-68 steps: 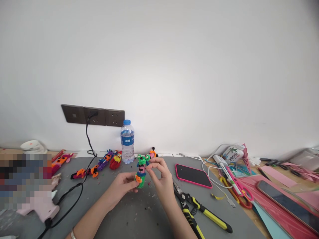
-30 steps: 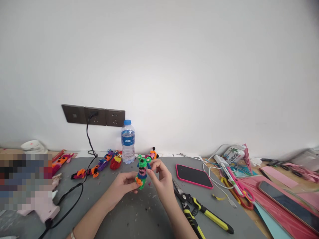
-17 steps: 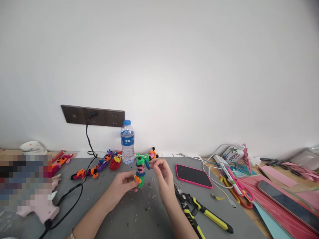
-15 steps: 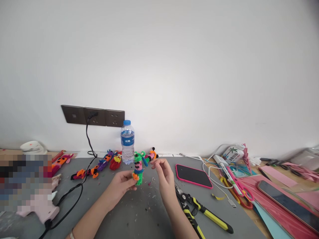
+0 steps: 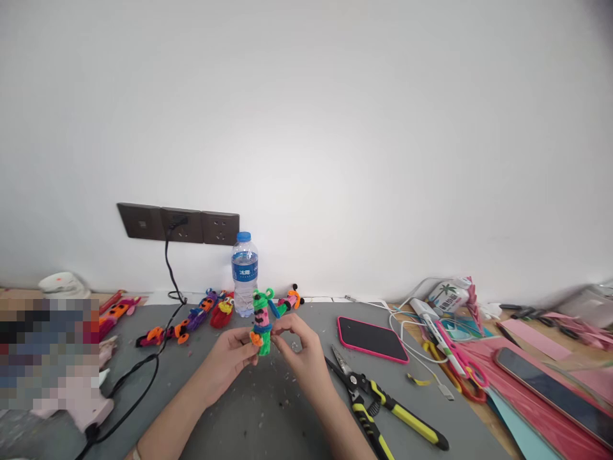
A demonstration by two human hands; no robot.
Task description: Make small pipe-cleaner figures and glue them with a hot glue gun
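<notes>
My left hand (image 5: pixel 234 351) pinches a small pipe-cleaner figure (image 5: pixel 262 317) by its lower part, holding it upright above the grey mat. The figure is green with round ears, a pink middle with black bits, a blue band and an orange tuft low on its left side. From the right, my right hand (image 5: pixel 301 351) has its thumb and fingertips closed at the figure's side by the blue band. Its fingertips are small in view and partly hidden. Just behind lies another pipe-cleaner figure (image 5: pixel 287 303) in orange, pink and green.
A water bottle (image 5: pixel 245 278) stands by the wall, beside several fuzzy figures (image 5: pixel 201 313). Yellow-black pliers (image 5: pixel 378 396) and a pink-cased phone (image 5: pixel 372 338) lie to the right, before cables and scissors (image 5: pixel 474 372). At left, a black cord (image 5: pixel 156 358) runs to a pink glue gun (image 5: pixel 83 406).
My right hand has moved left and its fingers have closed in at the figure's side. The figure, in my left hand, has shifted slightly left and turned a little.
</notes>
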